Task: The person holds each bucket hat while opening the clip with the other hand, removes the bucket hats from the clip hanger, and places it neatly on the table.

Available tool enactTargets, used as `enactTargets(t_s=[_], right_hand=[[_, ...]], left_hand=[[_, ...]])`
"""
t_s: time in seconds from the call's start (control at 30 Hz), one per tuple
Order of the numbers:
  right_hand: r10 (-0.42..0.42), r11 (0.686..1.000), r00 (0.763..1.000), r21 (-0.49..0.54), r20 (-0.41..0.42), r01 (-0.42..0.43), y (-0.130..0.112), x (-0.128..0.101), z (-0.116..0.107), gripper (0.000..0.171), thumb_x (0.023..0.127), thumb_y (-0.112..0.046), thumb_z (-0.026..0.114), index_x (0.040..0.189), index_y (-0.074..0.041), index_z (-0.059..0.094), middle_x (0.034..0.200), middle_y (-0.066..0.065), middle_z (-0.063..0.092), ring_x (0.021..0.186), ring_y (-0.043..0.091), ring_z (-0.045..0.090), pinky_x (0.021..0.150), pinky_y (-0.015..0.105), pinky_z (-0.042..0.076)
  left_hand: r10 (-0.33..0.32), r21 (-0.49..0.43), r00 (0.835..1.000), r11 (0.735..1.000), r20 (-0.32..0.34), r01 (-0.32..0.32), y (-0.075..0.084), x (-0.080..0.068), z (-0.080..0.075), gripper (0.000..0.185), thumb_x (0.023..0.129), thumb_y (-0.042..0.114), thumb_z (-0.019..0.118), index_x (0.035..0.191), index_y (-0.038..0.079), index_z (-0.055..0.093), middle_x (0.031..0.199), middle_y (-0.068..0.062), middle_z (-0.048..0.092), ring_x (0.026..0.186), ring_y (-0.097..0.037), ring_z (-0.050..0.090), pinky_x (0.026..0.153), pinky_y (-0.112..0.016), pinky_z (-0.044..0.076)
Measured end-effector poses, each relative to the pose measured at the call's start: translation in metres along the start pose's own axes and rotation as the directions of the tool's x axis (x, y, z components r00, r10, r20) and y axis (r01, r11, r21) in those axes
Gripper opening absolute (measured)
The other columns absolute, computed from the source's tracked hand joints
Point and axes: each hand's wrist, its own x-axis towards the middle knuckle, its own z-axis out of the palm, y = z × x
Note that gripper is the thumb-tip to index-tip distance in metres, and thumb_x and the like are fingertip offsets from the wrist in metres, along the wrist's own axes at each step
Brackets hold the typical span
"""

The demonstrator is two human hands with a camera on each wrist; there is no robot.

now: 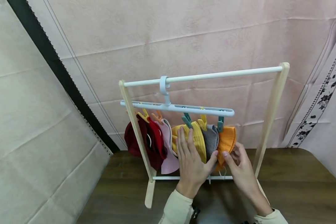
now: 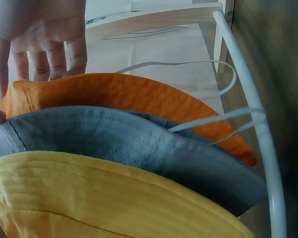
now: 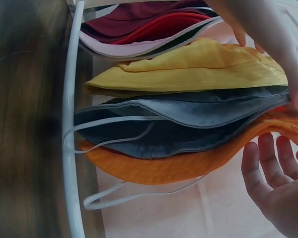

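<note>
Several bucket hats hang by clothespins from a light-blue hanger (image 1: 182, 108) on a small rack. My left hand (image 1: 190, 158) lies with fairly straight fingers against the yellow hat (image 1: 199, 140), its thumb reaching past the grey hat (image 1: 210, 137) toward the orange hat (image 1: 226, 138). My right hand (image 1: 242, 168) is at the orange hat's right edge, fingers loosely bent; in the left wrist view, the fingers (image 2: 54, 59) are behind that hat. White cords (image 3: 114, 120) hang from the grey and orange hats near the lower bar. Whether the right thumb presses the cloth is unclear.
The rack has wooden side posts (image 1: 271, 118), a white top bar (image 1: 224, 75) and a lower bar (image 1: 168, 178). Left of my hands hang a pink hat (image 1: 169, 161), a red hat (image 1: 156, 133) and a maroon hat (image 1: 133, 140). A brown tabletop (image 1: 114, 193) lies beneath, with pale cloth (image 1: 212, 40) behind.
</note>
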Motion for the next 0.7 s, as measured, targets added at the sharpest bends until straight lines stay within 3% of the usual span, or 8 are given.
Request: enactTargets(t_s=[0.17,0.4,0.57,0.7], right_hand=[[0.01,0.999,1.0,-0.036,-0.018,-0.011,0.001,0.003,-0.004,0.044,0.11,-0.013,0.056,0.149,0.003,0.042,0.13,0.019,0.059,0.111,0.0,0.062,0.088,0.013,0.052],[0.095,0.994,0.995,0.055,0.03,-0.096,0.006,0.015,-0.007,0.052,0.112,-0.019,0.055,0.157,-0.001,0.037,0.149,0.02,0.05,0.124,-0.006,0.056,0.096,0.011,0.049],[0.069,0.997,0.997,-0.019,-0.024,-0.069,0.005,0.023,-0.001,0.042,0.11,-0.023,0.059,0.147,-0.004,0.055,0.136,0.017,0.065,0.113,0.002,0.065,0.092,0.013,0.053],[0.06,0.998,0.991,-0.022,-0.118,-0.063,0.001,0.024,0.002,0.034,0.109,-0.022,0.061,0.134,0.001,0.066,0.121,0.019,0.071,0.1,0.004,0.068,0.084,0.015,0.055]], left_hand=[[-0.016,0.0,1.0,1.0,0.019,0.016,-0.003,-0.003,0.0,0.104,0.089,0.053,0.079,0.165,0.009,0.023,0.174,-0.019,0.015,0.16,-0.035,0.019,0.125,-0.058,0.028],[-0.01,0.007,0.999,1.0,0.047,0.01,-0.011,-0.006,-0.001,0.099,0.091,0.045,0.078,0.166,0.01,0.024,0.174,-0.018,0.016,0.16,-0.036,0.021,0.124,-0.059,0.029],[0.008,0.03,0.999,1.0,0.036,-0.009,-0.014,-0.011,-0.002,0.091,0.093,0.04,0.077,0.163,0.009,0.028,0.172,-0.022,0.017,0.159,-0.041,0.02,0.121,-0.063,0.032],[-0.01,0.025,0.999,1.0,0.046,0.009,-0.018,-0.012,-0.002,0.085,0.095,0.039,0.075,0.162,0.011,0.032,0.173,-0.02,0.016,0.16,-0.039,0.018,0.122,-0.062,0.03]])
